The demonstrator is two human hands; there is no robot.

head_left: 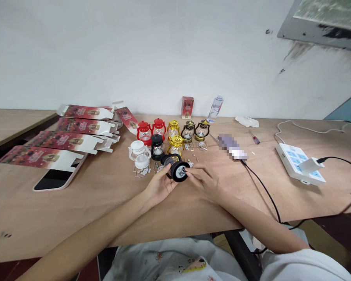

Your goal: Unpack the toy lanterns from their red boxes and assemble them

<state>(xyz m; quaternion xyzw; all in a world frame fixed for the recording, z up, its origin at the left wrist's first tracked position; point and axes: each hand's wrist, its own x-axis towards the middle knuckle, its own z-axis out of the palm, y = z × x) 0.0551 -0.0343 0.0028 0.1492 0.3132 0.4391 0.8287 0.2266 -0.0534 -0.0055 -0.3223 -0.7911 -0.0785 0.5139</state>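
Note:
My left hand (161,186) is closed around a small black lantern (172,170), tipped so that its underside faces me. In its round base a light-coloured recess shows. My right hand (204,180) has its fingers pinched at the edge of that base; whatever lies between the fingertips is too small to make out. Just beyond stand more little lanterns: a white one (139,154), a black one (157,147), two red ones (144,132), gold ones (176,146) and two bronze ones (188,131). Small loose parts and wire handles (140,171) lie about them.
Flattened red boxes (73,140) overlap at the left, partly over a phone (54,179). A standing red box (187,107) and a water bottle (215,108) are by the wall. To the right are a cabled phone (232,147), a screwdriver (255,137), tissue (247,121) and a power strip (300,164).

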